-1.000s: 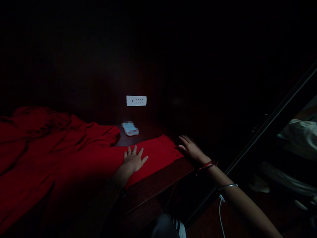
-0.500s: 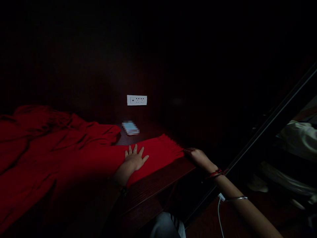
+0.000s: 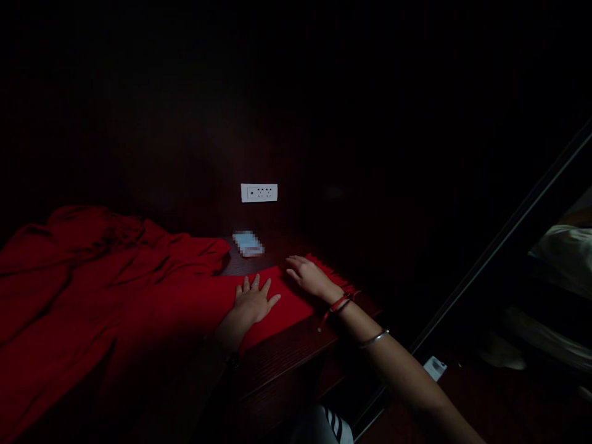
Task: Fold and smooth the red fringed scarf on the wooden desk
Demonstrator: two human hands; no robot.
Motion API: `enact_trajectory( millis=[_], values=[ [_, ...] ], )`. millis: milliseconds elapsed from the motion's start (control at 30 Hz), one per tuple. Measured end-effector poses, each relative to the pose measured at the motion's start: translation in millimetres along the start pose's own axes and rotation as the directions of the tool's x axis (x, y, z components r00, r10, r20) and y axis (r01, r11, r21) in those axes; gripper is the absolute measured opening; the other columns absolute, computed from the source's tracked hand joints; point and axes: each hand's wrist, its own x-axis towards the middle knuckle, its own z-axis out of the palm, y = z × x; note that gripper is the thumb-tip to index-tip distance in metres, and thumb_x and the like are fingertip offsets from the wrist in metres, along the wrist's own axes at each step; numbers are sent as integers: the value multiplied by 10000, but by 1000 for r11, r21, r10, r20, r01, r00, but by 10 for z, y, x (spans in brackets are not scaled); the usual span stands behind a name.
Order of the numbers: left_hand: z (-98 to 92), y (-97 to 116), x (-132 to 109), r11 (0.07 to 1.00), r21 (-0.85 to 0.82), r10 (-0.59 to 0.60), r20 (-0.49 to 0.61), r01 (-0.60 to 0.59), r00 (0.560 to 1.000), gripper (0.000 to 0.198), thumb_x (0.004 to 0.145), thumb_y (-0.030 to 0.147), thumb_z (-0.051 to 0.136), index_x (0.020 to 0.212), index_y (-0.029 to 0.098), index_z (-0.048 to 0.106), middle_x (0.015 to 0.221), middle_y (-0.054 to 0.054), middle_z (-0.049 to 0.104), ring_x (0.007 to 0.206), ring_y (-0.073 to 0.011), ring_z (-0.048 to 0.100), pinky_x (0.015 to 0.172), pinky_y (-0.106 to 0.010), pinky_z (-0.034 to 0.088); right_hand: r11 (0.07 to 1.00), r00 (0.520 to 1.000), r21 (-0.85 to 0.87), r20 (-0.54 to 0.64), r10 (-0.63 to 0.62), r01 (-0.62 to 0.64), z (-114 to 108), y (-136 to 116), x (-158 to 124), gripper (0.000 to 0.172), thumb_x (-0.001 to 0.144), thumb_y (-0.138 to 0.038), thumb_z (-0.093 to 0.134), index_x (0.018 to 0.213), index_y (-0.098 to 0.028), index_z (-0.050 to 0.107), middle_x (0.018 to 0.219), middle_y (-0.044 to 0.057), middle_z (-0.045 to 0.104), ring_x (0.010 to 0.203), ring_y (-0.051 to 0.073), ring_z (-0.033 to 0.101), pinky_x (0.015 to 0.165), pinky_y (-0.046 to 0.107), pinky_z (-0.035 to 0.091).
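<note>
Together, left hand point(image 3: 252, 302) and right hand point(image 3: 309, 277) palm-down on the red scarf point(image 3: 139, 290) atop the dark table point(image 3: 287, 351), fingers point(image 3: 256, 282) spread flat.

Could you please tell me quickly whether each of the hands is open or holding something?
Left hand: open, flat on the red scarf.
Right hand: open, resting on the scarf's fringed end.

left hand point(image 3: 253, 301) flat, fingers spread, right hand point(image 3: 308, 277) palm-down, arm outstretched
</note>
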Motion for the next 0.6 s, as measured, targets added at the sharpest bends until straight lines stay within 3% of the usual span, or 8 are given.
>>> enact_trajectory(
  millis=[167, 333, 467, 600],
  values=[
    [-21, -8, -48, 999, 45, 9, -7, -9, 1000, 646, 806, 568, 166, 1322, 190, 253, 1385, -93, 216, 1244, -310, 203, 968, -440, 209, 999, 987, 27, 159, 20, -25, 422, -2, 53, 519, 866, -419, 262, 1279, -115, 344, 1336, 114, 327, 1229, 215, 265, 1000, 393, 216],
    [-88, -58, -107, 998, 56, 20, 21, -21, 1000, 610, 820, 538, 186, 1319, 193, 260, 1385, -82, 224, 1247, -279, 212, 983, -414, 196, 999, 980, 13, 197, 33, -37, 450, 71, -10, 526, 869, -435, 207, 1293, -148, 327, 1353, 86, 301, 1240, 194, 246, 1012, 391, 182],
    [-159, -347, -241, 998, 54, -34, 47, 31, 998, 612, 813, 556, 204, 1311, 206, 274, 1394, -81, 193, 1271, -251, 143, 998, -416, 154, 999, 967, -14, 247, 54, -52, 446, 80, 9, 556, 865, -462, 172, 1324, -162, 260, 1380, 59, 242, 1261, 189, 186, 1020, 385, 160],
    [-129, -766, -464, 997, -17, -80, -21, 79, 997, 616, 809, 574, 189, 1320, 233, 237, 1408, -74, 143, 1275, -247, 129, 991, -416, 168, 997, 959, -34, 275, 71, -64, 485, 115, 19, 577, 859, -487, 154, 1343, -177, 206, 1398, 43, 183, 1274, 186, 130, 1023, 383, 152]
  ],
)
